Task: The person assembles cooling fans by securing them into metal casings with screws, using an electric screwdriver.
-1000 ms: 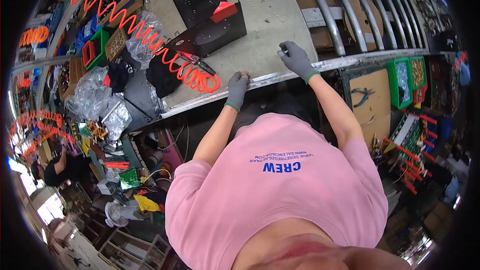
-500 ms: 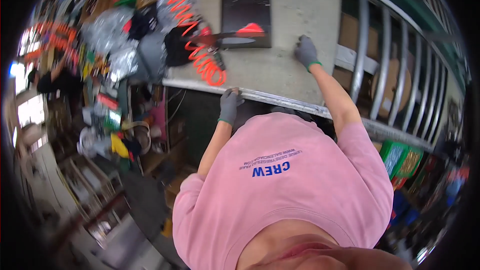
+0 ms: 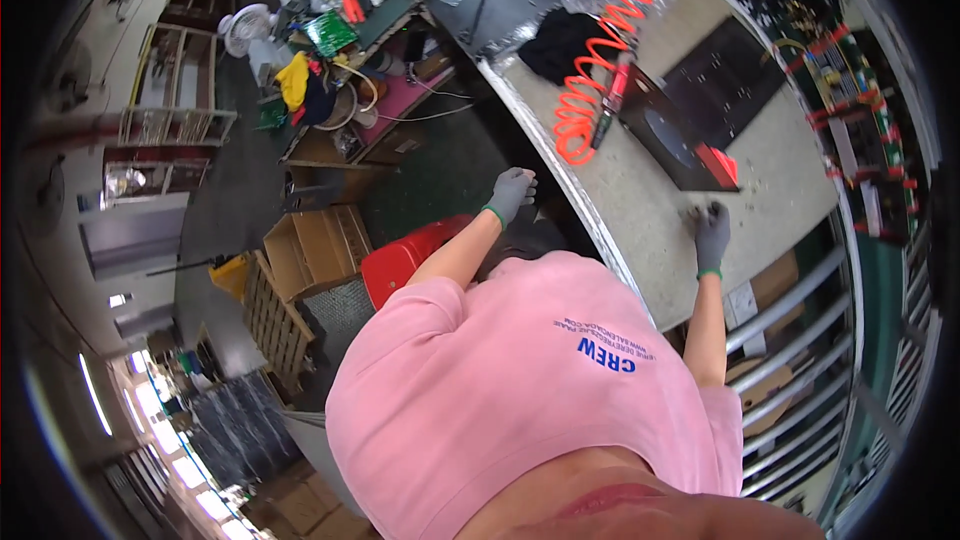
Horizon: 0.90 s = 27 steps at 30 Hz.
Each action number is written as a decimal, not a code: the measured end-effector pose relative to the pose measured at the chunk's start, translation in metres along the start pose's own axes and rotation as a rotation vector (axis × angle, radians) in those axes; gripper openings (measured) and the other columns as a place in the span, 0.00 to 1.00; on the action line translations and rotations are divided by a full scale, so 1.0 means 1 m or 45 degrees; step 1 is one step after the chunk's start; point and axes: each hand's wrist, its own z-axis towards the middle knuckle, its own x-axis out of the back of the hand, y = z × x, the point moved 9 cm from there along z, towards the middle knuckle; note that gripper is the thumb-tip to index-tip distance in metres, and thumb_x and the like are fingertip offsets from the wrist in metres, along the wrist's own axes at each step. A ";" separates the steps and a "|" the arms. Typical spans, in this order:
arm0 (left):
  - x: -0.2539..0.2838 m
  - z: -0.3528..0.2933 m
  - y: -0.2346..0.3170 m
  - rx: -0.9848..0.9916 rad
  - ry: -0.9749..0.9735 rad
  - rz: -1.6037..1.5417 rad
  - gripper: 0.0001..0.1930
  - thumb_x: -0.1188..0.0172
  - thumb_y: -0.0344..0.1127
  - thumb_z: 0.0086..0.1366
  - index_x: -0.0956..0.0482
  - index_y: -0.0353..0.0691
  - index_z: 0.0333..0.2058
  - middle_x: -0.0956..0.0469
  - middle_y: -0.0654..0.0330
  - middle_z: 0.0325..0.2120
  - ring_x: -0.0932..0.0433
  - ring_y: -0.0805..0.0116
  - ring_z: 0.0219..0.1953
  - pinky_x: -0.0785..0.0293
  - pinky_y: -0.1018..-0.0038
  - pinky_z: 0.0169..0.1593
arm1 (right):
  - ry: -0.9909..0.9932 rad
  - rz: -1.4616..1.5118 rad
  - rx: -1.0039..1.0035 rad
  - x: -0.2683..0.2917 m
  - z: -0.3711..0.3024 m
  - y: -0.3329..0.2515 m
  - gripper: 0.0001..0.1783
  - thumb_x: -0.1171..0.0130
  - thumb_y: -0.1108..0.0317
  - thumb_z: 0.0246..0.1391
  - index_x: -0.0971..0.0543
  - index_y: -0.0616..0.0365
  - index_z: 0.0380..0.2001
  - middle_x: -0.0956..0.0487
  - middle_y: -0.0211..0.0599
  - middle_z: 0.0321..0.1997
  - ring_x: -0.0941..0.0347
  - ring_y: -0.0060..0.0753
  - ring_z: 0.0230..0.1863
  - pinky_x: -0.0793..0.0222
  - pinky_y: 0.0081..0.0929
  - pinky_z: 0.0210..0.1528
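Note:
My left hand (image 3: 511,194), in a grey glove with a green cuff, is off the bench's front edge with its fingers curled in. Nothing shows in it. Over the grey bench top (image 3: 610,185), my right hand (image 3: 711,237) wears a matching glove. Its fingers are loosely bent and a little apart, with nothing seen between them. Just beyond it is a dark panel (image 3: 655,125) with a red piece (image 3: 718,167) at its near corner. Behind lies a flat black panel (image 3: 735,80). A slim air tool (image 3: 612,105) is beside an orange-red coiled hose (image 3: 575,120).
Metal bars (image 3: 790,380) run along the bench's right side, with cardboard behind. Black cloth (image 3: 555,45) lies at the far left of the bench. A red seat (image 3: 410,258) and an open cardboard box (image 3: 318,250) stand on the left. A cluttered side table (image 3: 370,105) is farther off.
My view and body have swung to the left, so the bench now slants to the right. My left hand has moved away from the bench edge; my right remains over the bench top.

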 end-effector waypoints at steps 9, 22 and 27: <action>0.120 0.104 0.078 -0.104 0.210 -0.733 0.12 0.50 0.38 0.62 0.28 0.43 0.42 0.25 0.61 0.33 0.26 0.68 0.31 0.25 0.69 0.32 | 0.063 0.295 -0.342 0.018 -0.071 0.024 0.16 0.49 0.67 0.57 0.29 0.65 0.46 0.25 0.41 0.41 0.30 0.29 0.40 0.33 0.24 0.42; 0.257 0.331 0.255 -0.038 0.210 -1.463 0.17 0.44 0.50 0.55 0.34 0.45 0.35 0.35 0.57 0.40 0.33 0.58 0.45 0.31 0.53 0.47 | -0.032 0.039 -0.404 -0.087 -0.097 -0.223 0.09 0.49 0.69 0.55 0.24 0.62 0.37 0.26 0.31 0.26 0.35 0.18 0.22 0.36 0.19 0.25; 0.332 0.402 0.258 -0.314 0.163 -1.850 0.23 0.45 0.44 0.54 0.33 0.40 0.47 0.34 0.54 0.47 0.32 0.52 0.48 0.35 0.46 0.52 | -0.128 -0.040 -0.285 -0.118 -0.066 -0.270 0.10 0.50 0.71 0.55 0.24 0.63 0.37 0.23 0.35 0.32 0.28 0.26 0.32 0.32 0.23 0.36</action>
